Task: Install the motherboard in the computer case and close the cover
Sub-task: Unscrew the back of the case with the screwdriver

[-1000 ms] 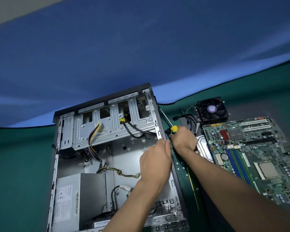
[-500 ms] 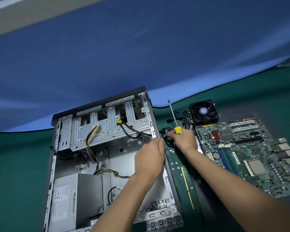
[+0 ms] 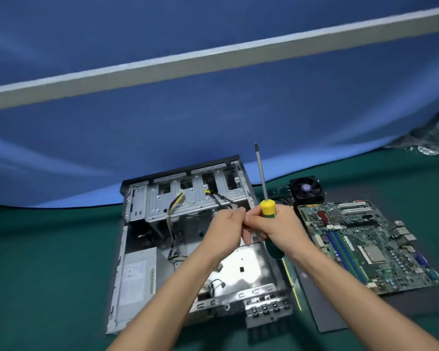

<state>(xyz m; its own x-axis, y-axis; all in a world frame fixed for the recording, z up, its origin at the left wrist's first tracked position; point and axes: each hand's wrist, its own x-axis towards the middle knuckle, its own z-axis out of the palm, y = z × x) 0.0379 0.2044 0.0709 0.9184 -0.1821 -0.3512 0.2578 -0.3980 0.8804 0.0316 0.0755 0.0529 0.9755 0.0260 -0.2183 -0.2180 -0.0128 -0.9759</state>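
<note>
Preparation step: the motherboard point(image 3: 365, 245) lies flat on the table to the right of the open case point(image 3: 162, 239), not yet installed. The right hand point(image 3: 280, 228) is wrapped around the screwdriver point(image 3: 268, 211), tip upward, above the case's right wall; the left hand point(image 3: 227, 230) has fingertips curled against it, contents not discernible. Next move likely requires parking the tool and lifting the board over. Versus a second ago, both hands are higher and the screwdriver more upright.
</note>
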